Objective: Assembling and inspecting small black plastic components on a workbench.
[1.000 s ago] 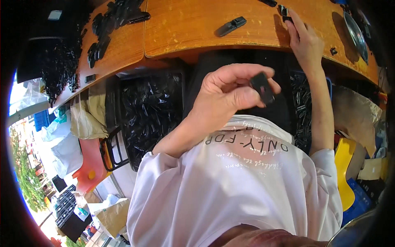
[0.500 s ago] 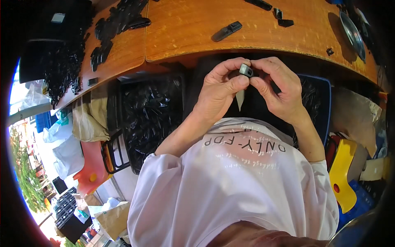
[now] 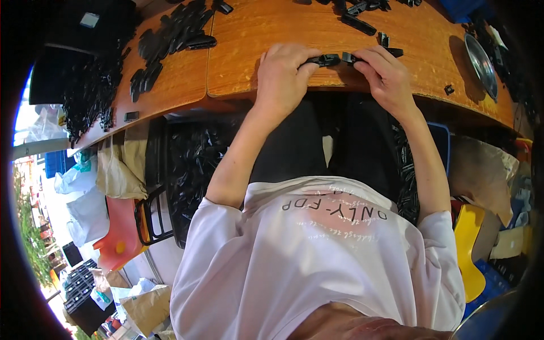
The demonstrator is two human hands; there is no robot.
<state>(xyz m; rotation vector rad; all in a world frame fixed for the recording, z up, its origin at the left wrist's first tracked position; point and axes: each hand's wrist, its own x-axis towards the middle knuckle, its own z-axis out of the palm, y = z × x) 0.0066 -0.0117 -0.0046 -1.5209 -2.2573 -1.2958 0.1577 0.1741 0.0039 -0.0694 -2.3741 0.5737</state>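
Over the near edge of the table, my left hand (image 3: pixel 281 73) grips one end of a long black plastic part (image 3: pixel 327 60), its other end pointing right. My right hand (image 3: pixel 384 73) pinches a small black-and-grey plastic piece (image 3: pixel 347 57) between thumb and fingers. The two parts face each other end to end, nearly meeting; whether they touch I cannot tell. Beside my right fingers lies another black piece (image 3: pixel 393 52) on the tabletop, partly covered by the hand.
A wooden table (image 3: pixel 238 68) spans the front. Black parts (image 3: pixel 175 34) are heaped at its left, more (image 3: pixel 358 24) lie farther back. A metal bowl (image 3: pixel 480 65) stands at right. Below the table are a bin of black parts (image 3: pixel 195 164) and a blue-rimmed bin (image 3: pixel 447 148).
Both hands have moved forward from above my lap to the table. My left hand has taken hold of the long black part that lay there; the small piece is now in my right hand alone.
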